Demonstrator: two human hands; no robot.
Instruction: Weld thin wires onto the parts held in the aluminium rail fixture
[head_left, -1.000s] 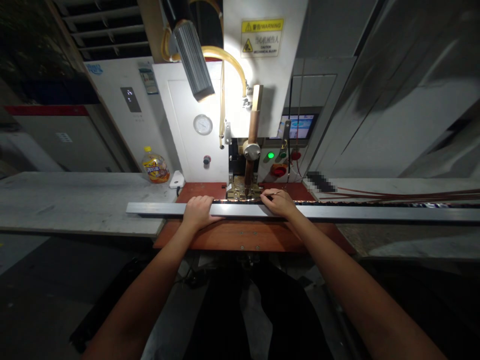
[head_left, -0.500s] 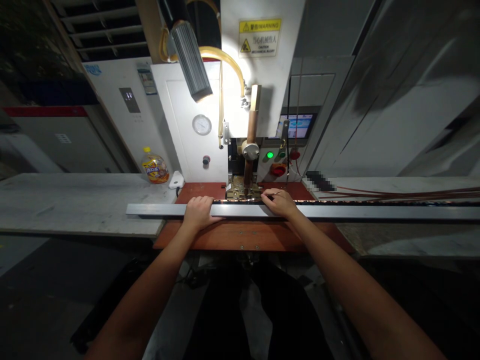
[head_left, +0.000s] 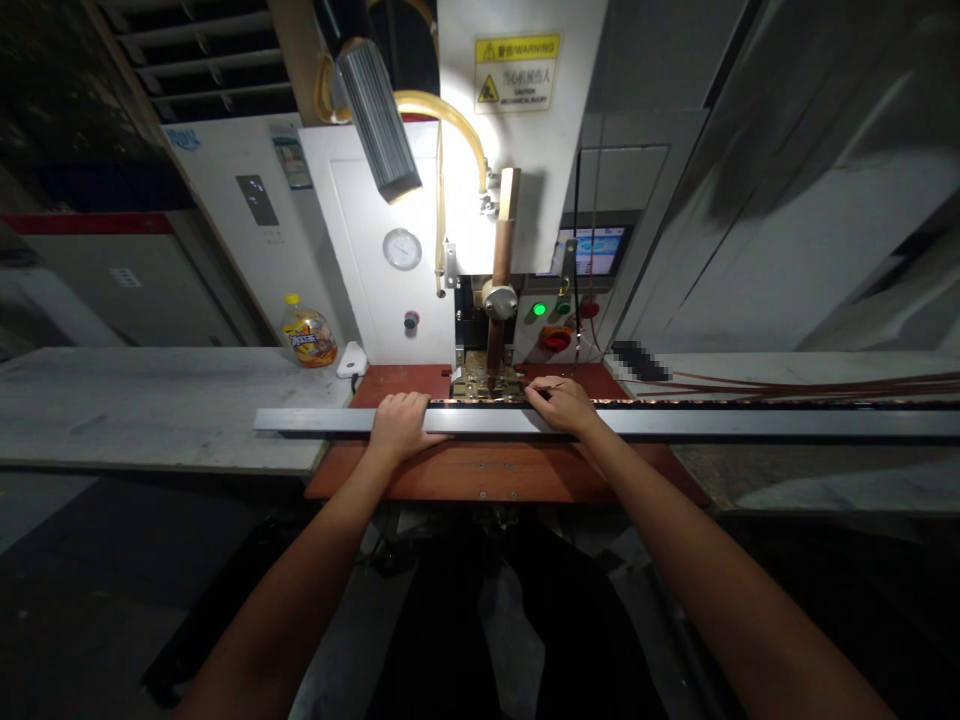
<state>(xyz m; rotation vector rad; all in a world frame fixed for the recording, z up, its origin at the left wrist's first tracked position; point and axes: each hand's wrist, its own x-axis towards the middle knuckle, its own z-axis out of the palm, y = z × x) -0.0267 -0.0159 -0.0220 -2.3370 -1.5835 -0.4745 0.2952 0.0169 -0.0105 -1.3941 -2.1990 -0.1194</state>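
A long silver metal bar [head_left: 487, 422] lies crosswise in front of the machine's copper rod [head_left: 496, 345]. My left hand [head_left: 401, 424] is closed over the bar, left of the rod, with fingers on its far edge and thumb on the near side. My right hand [head_left: 561, 404] rests at the bar right of the rod, its thumb and forefinger pinched together. Something thin and dark shows at those fingertips, too small to name. Beneath the rod's lower end sits a small brass-coloured fixture [head_left: 480, 376]. Shiny coppery pieces line the bar's far edge.
A reddish-brown board [head_left: 450, 473] lies under the bar, between white worktops [head_left: 165, 410]. At the left stand a bottle with a yellow cap [head_left: 309, 335] and a white plug [head_left: 352, 360]. Brown rods [head_left: 810, 385] lie at the right. A lamp [head_left: 379, 120] hangs above.
Both hands and the bar sit very slightly further right relative to the machine. Their grips look the same.
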